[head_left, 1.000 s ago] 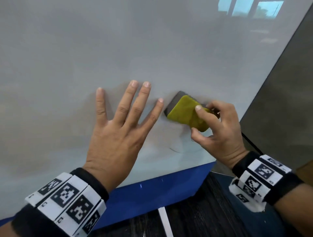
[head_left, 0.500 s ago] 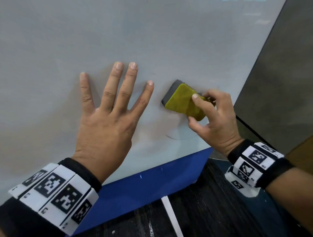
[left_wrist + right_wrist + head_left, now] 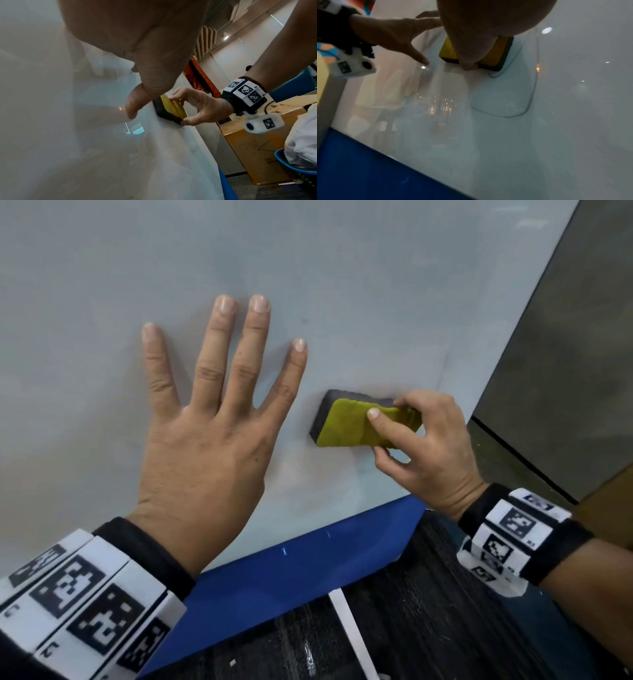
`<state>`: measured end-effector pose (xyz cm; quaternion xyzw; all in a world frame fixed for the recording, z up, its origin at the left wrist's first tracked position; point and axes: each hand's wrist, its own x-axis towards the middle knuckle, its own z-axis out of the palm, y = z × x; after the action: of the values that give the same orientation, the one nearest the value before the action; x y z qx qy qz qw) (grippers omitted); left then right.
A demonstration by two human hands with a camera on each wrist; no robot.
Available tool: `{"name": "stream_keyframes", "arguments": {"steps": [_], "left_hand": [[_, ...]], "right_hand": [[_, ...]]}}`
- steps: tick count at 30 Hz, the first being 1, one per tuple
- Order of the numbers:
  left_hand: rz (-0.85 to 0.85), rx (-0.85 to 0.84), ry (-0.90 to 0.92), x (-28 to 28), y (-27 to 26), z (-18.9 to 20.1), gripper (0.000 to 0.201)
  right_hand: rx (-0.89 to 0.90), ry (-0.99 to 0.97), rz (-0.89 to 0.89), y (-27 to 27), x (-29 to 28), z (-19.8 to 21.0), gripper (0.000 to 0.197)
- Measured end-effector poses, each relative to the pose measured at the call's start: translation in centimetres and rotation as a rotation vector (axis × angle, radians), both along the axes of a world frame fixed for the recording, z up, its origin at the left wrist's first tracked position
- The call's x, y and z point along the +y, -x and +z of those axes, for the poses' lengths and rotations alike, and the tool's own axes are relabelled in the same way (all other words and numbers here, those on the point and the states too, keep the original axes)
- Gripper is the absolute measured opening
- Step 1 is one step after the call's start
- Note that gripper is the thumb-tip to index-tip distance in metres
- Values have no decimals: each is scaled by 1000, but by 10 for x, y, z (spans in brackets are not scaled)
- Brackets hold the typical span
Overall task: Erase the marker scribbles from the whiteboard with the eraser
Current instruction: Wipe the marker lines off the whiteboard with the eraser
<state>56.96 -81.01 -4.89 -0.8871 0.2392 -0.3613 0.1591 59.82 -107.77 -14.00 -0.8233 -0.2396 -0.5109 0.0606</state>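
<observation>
- We see the whiteboard [image 3: 342, 285] filling most of the head view, tilted, with a blue edge [image 3: 291, 573] along its lower side.
- Eraser [image 3: 346, 424], yellow back over a dark felt pad, sits flat against the whiteboard near its lower right corner.
- Right hand [image 3: 428, 450] grips the eraser: index fingertip on the yellow back, thumb under its lower edge, other fingers curled over the top right end.
- Left hand [image 3: 205, 433] lies flat on the whiteboard just left of the eraser, fingers straight and spread, holding nothing; its thumb tip is near the eraser but apart from it.
- Marker line [image 3: 522, 105], thin and dark, curves in a loop on the whiteboard just below the eraser; one end runs up to the eraser's lower corner in the right wrist view.
- In the head view we only make out a faint trace of it under the right hand.
- Both wrists carry black bands with white coded tags [image 3: 513, 525].
- Cardboard box [image 3: 257, 142] stands beyond the whiteboard's right edge in the left wrist view.
- Dark woodgrain surface [image 3: 428, 628] shows below the whiteboard's blue edge.
</observation>
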Motion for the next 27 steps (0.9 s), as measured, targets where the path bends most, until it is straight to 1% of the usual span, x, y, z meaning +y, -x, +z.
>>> {"name": "stream_keyframes", "arguments": {"steps": [1, 2, 5, 6, 8, 10, 13, 15, 16, 17, 19, 20, 21, 22, 23, 25, 27], "left_hand": [[1, 2, 3, -1, 0, -1, 89], [1, 4, 3, -2, 1, -1, 88], [7, 13, -16, -6, 1, -2, 90], [6, 12, -20, -6, 1, -2, 91], [-11, 22, -24, -8, 0, -4, 88], [-47, 48, -44, -11, 0, -9, 83], [-69, 61, -73, -18, 0, -16, 80], [-67, 61, -62, -22, -2, -21, 82], [-71, 66, -52, -23, -2, -22, 82], [-76, 73, -47, -24, -2, -23, 82], [-80, 77, -53, -25, -1, -23, 82], [-80, 75, -58, -25, 0, -23, 83], [-82, 72, -60, -26, 0, -23, 85], [-84, 65, -63, -26, 0, -23, 87], [-84, 53, -67, -27, -1, -24, 90], [-81, 41, -74, -30, -2, -25, 96], [-77, 44, -73, -32, -2, -27, 97]], "right_hand": [[13, -46, -2, 2, 4, -7, 52], [27, -49, 0, 4, 9, -18, 54], [68, 145, 24, 6, 17, -51, 53], [65, 194, 33, 6, 14, -54, 51], [38, 227, 45, 3, 4, -46, 47], [24, 150, 33, 1, -9, -29, 46], [36, -136, -35, -4, -31, -6, 54], [53, -277, -57, -2, -28, -8, 57], [70, -290, -52, 0, -24, -15, 57], [95, -246, -34, 1, -19, -25, 57], [138, -16, 4, 3, -13, -47, 55], [150, 108, 13, 3, -13, -55, 54], [151, 188, 20, 3, -17, -56, 53], [142, 218, 21, 1, -23, -51, 51], [122, 201, 19, -1, -29, -42, 51], [69, 61, 6, -5, -43, -13, 54], [20, -54, -21, -9, -60, 14, 55]]}}
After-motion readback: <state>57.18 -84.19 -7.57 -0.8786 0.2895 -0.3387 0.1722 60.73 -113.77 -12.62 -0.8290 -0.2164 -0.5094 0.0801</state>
